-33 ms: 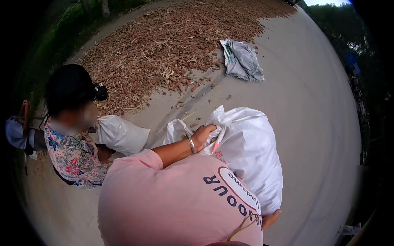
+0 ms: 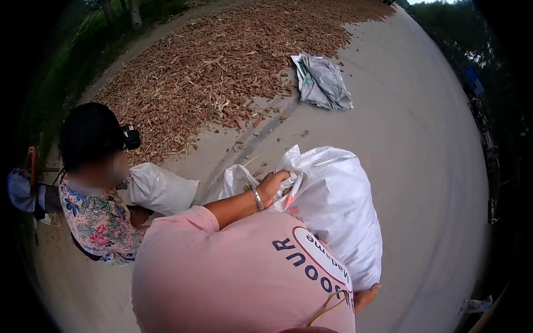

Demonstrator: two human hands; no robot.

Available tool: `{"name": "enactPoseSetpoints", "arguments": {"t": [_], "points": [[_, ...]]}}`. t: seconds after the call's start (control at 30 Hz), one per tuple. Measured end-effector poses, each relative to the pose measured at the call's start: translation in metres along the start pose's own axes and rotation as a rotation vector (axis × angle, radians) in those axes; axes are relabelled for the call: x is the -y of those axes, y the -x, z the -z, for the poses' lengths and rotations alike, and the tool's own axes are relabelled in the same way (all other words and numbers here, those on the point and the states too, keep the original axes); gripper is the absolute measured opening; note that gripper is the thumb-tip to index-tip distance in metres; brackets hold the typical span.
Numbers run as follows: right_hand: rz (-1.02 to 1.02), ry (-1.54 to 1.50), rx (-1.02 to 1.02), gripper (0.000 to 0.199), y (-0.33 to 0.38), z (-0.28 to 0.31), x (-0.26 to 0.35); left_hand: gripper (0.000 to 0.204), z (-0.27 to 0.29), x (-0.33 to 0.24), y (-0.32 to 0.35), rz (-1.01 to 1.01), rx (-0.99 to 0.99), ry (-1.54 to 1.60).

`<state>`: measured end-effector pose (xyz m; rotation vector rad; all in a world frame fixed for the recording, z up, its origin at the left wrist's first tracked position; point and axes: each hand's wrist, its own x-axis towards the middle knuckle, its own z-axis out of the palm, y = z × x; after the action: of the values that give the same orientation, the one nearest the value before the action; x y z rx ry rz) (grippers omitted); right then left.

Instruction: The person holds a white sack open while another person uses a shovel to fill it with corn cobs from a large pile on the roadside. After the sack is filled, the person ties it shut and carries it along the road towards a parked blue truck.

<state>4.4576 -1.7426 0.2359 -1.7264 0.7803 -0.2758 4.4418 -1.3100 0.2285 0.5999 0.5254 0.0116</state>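
A full white woven sack (image 2: 344,211) is held up against the front of my pink shirt, its gathered mouth toward the far left and its bulky end at the near right. My left hand (image 2: 272,187), with a silver bangle at the wrist, is closed around the bunched mouth. At the lower right, my right hand (image 2: 366,296) cups the sack's bottom end; most of it is hidden behind the shirt and the sack. A loose white flap of sack (image 2: 236,180) shows just beyond my left forearm. What fills the sack is out of sight.
A co-worker (image 2: 100,216) in a flowered top and black cap bends at the left beside another white sack (image 2: 162,188). Corn cobs (image 2: 222,72) lie spread thickly along the far left of the concrete road (image 2: 411,166). Flattened grey sacks (image 2: 323,83) lie at the cobs' edge.
The view has shifted a little, with the road, cobs and grey sacks slightly to the left. My grip on the sack looks the same.
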Motion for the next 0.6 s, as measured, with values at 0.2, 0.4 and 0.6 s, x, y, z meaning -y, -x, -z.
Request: {"name": "enactPoseSetpoints", "arguments": {"t": [0.2, 0.4, 0.6], "points": [[-0.05, -0.017, 0.028, 0.055, -0.187, -0.162, 0.1, 0.021, -0.126, -0.039, -0.256, -0.063, -0.033, -0.001], [0.027, -0.174, 0.062, 0.053, -0.447, -0.315, 0.221, 0.023, -0.273, -0.076, -0.466, -0.118, -0.075, 0.007], [0.121, -0.046, 0.324, 0.045, -0.631, -0.494, 0.326, 0.019, -0.362, -0.134, -0.643, -0.23, -0.173, 0.036]]}}
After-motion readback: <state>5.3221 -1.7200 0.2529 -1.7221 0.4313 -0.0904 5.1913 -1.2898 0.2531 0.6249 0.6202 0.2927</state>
